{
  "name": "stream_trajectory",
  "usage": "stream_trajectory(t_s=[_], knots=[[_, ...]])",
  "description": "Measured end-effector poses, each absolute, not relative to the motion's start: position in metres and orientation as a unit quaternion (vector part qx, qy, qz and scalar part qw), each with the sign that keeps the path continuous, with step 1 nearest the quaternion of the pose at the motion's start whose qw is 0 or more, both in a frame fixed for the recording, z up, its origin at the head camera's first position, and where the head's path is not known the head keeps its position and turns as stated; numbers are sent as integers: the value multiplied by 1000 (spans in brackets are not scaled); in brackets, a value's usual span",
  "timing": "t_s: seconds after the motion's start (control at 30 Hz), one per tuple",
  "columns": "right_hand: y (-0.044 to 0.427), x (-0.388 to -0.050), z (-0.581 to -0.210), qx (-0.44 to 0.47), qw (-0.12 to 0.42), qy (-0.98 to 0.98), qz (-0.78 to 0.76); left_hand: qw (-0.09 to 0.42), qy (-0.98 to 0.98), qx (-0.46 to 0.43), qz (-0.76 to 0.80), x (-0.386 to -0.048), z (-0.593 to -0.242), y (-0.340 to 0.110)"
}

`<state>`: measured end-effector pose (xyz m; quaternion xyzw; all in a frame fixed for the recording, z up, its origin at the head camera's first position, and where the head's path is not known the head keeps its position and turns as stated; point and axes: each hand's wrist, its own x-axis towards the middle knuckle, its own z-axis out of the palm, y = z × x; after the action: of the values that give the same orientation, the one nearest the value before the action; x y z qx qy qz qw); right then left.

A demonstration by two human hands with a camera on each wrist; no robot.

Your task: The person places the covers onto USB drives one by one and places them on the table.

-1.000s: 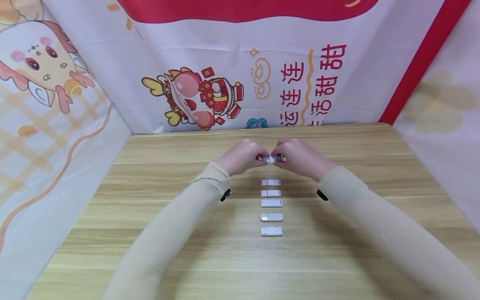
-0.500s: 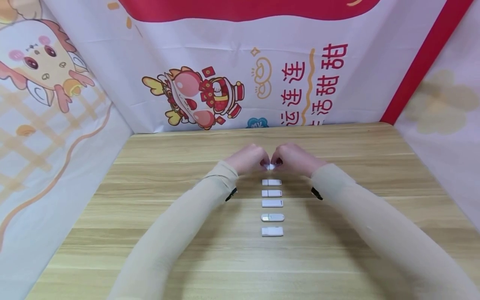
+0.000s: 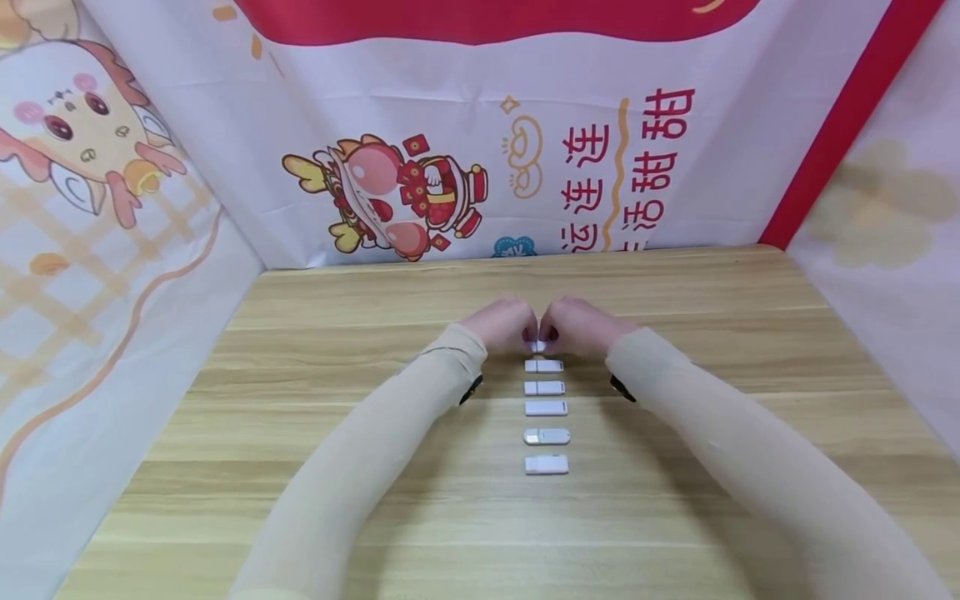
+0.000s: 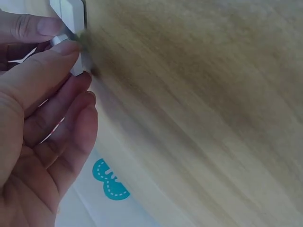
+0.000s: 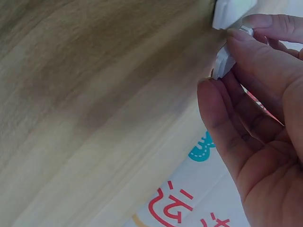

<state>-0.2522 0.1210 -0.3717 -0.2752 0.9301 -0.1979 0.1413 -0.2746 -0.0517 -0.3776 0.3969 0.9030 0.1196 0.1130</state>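
In the head view, my left hand (image 3: pixel 502 323) and right hand (image 3: pixel 577 325) meet over a small white USB flash drive (image 3: pixel 537 346). Each hand pinches one end of it between thumb and fingers, as the drive (image 5: pixel 224 61) in the right wrist view shows. Directly in front of it lies another white flash drive (image 3: pixel 543 366), also visible at the top of the left wrist view. Nearer still, further drives form a column: one with a band (image 3: pixel 544 388), a plain one (image 3: pixel 546 408), a rounded one (image 3: pixel 547 437) and a blocky one (image 3: pixel 547 465). Fingers partly cover the held drive.
A wood-grain table (image 3: pixel 315 433) carries everything. Behind it hangs a white printed cloth (image 3: pixel 465 92) with red writing and a cartoon figure. More printed cloth (image 3: pixel 187 333) borders the left side, and another cloth stands along the right.
Both hands have moved nearer to me with the pinched flash drive, bringing it close to the column's far end. The other drives stay where they lie.
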Motion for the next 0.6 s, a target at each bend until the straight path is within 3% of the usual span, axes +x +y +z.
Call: stream_trajectory(t_s=[0.6], knots=[[111, -258, -371, -266, 131, 943, -151, 153, 903, 374, 145, -286, -378, -47]])
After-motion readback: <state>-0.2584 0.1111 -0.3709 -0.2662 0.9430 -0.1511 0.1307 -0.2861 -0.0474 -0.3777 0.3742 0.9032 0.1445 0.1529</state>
